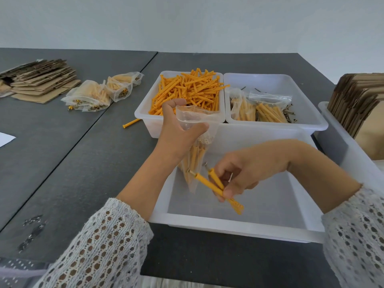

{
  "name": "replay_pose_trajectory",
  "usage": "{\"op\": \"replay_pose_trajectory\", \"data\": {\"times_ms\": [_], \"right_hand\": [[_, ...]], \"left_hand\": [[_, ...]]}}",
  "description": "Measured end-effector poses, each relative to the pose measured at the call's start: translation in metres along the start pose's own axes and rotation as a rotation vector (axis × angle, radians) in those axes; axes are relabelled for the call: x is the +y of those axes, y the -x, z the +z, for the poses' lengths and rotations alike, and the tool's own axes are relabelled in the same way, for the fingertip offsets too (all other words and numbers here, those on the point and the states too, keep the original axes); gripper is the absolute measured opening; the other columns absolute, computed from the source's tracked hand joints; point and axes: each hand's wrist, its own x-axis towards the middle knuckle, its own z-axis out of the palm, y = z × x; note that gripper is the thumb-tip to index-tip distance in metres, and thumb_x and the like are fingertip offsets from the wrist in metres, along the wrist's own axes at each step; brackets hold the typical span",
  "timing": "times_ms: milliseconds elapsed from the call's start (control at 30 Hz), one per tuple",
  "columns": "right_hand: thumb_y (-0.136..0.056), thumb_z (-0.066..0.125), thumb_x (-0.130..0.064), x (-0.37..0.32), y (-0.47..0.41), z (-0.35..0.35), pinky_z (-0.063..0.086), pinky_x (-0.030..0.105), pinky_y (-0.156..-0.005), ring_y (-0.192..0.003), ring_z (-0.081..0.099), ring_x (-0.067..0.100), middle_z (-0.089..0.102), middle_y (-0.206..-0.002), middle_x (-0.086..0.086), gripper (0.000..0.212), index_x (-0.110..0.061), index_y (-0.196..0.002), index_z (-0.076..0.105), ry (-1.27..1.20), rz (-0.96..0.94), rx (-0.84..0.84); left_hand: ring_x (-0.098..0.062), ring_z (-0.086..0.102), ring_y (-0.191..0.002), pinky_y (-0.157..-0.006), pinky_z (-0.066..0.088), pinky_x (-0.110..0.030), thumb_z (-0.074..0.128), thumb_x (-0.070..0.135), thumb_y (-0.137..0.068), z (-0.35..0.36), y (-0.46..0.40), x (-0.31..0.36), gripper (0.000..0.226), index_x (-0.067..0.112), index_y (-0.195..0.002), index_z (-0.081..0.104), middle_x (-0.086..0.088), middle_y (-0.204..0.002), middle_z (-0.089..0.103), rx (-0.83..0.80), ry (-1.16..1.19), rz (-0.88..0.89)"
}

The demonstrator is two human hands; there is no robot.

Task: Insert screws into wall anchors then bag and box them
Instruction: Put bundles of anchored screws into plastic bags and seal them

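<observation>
My left hand (176, 129) grips the mouth of a clear plastic bag (195, 150) that hangs over the near white bin (228, 225) and holds several orange anchors. My right hand (249, 169) pinches two orange anchors with screws in them (216, 185), just right of the bag's lower end. A far bin (145, 115) is heaped with loose orange anchors (191, 90). The bin to its right (307, 119) holds two filled bags (259, 109) and loose screws (288, 113).
Several filled bags (97, 94) lie on the dark table at left, beside a stack of flat cardboard boxes (39, 80). One loose anchor (132, 123) lies by the far bin. More folded cardboard (361, 100) stands in a bin at right.
</observation>
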Motion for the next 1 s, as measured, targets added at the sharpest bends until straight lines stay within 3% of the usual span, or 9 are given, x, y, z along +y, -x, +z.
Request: {"op": "replay_pose_trajectory", "data": {"times_ms": [67, 200, 400, 500, 600, 767, 867, 933, 1000], "right_hand": [[-0.095, 0.060, -0.011, -0.002, 0.009, -0.005, 0.031, 0.021, -0.051, -0.058, 0.038, 0.012, 0.048, -0.071, 0.005, 0.006, -0.007, -0.097, 0.064, -0.090, -0.125, 0.077], [-0.092, 0.055, -0.010, -0.005, 0.013, -0.008, 0.027, 0.019, -0.046, -0.047, 0.032, 0.010, 0.046, -0.059, -0.001, 0.005, -0.008, -0.088, 0.058, -0.283, -0.309, 0.370], [-0.094, 0.049, -0.003, -0.008, 0.006, -0.011, 0.019, 0.032, -0.050, -0.041, 0.027, 0.013, 0.044, -0.051, 0.004, 0.009, -0.003, -0.087, 0.056, -0.490, -0.515, 0.926], [-0.098, 0.046, 0.000, -0.006, 0.007, -0.016, 0.028, 0.033, -0.056, -0.043, 0.033, 0.017, 0.048, -0.053, 0.005, 0.017, -0.005, -0.087, 0.058, -0.579, -0.587, 1.166], [-0.096, 0.048, -0.007, -0.003, 0.004, -0.017, 0.039, 0.026, -0.056, -0.047, 0.039, 0.020, 0.053, -0.054, 0.002, 0.017, -0.008, -0.082, 0.058, -0.471, -0.507, 1.300], [-0.094, 0.052, -0.011, -0.006, -0.012, -0.007, 0.039, 0.026, -0.057, -0.053, 0.045, 0.011, 0.053, -0.056, 0.000, 0.018, 0.001, -0.084, 0.062, -0.112, -0.346, 1.337], [-0.096, 0.055, -0.011, -0.009, -0.018, -0.002, 0.037, 0.026, -0.058, -0.057, 0.046, 0.010, 0.052, -0.060, 0.000, 0.020, -0.001, -0.080, 0.064, -0.046, -0.285, 1.271], [-0.096, 0.057, -0.012, -0.013, -0.018, 0.001, 0.038, 0.018, -0.061, -0.059, 0.048, 0.001, 0.056, -0.063, -0.011, 0.020, -0.010, -0.078, 0.065, -0.036, -0.261, 1.205], [-0.095, 0.058, -0.013, -0.014, -0.016, 0.002, 0.043, 0.023, -0.067, -0.067, 0.053, 0.004, 0.060, -0.071, -0.009, 0.016, -0.012, -0.082, 0.066, 0.005, -0.249, 1.147]], "left_hand": [[-0.007, 0.056, -0.097, -0.065, 0.050, -0.011, 0.077, 0.020, -0.068, 0.000, -0.001, 0.000, 0.069, 0.027, -0.123, 0.035, -0.004, -0.125, 0.047, -0.005, -0.007, 0.001], [-0.011, 0.058, -0.103, -0.066, 0.050, -0.010, 0.082, 0.009, -0.077, 0.001, -0.003, -0.005, 0.069, 0.030, -0.122, 0.034, -0.008, -0.128, 0.051, -0.015, -0.041, 0.003], [0.001, 0.059, -0.097, -0.071, 0.050, -0.011, 0.082, 0.013, -0.076, 0.001, 0.001, -0.003, 0.070, 0.029, -0.123, 0.033, 0.009, -0.116, 0.050, -0.081, -0.080, 0.034], [-0.011, 0.061, -0.104, -0.086, 0.056, -0.031, 0.080, 0.014, -0.077, 0.002, 0.003, -0.002, 0.069, 0.032, -0.125, 0.032, 0.000, -0.121, 0.057, -0.124, -0.115, 0.017], [-0.015, 0.066, -0.096, -0.082, 0.059, -0.038, 0.076, 0.023, -0.070, 0.004, 0.008, 0.002, 0.070, 0.033, -0.124, 0.032, 0.002, -0.110, 0.064, -0.181, -0.132, 0.022], [-0.022, 0.064, -0.104, -0.086, 0.056, -0.053, 0.075, 0.020, -0.072, 0.005, 0.010, 0.003, 0.069, 0.033, -0.125, 0.032, -0.002, -0.117, 0.058, -0.245, -0.155, 0.027], [-0.013, 0.066, -0.097, -0.079, 0.060, -0.044, 0.075, 0.015, -0.073, 0.007, 0.012, 0.003, 0.067, 0.033, -0.123, 0.033, 0.003, -0.115, 0.056, -0.310, -0.142, 0.042], [-0.023, 0.070, -0.092, -0.075, 0.061, -0.043, 0.075, 0.009, -0.077, 0.008, 0.013, 0.001, 0.066, 0.030, -0.123, 0.033, -0.001, -0.114, 0.061, -0.340, -0.140, 0.061], [-0.032, 0.070, -0.093, -0.079, 0.060, -0.051, 0.074, 0.006, -0.080, 0.008, 0.012, 0.000, 0.065, 0.029, -0.124, 0.033, -0.008, -0.114, 0.064, -0.352, -0.129, 0.057]]}}
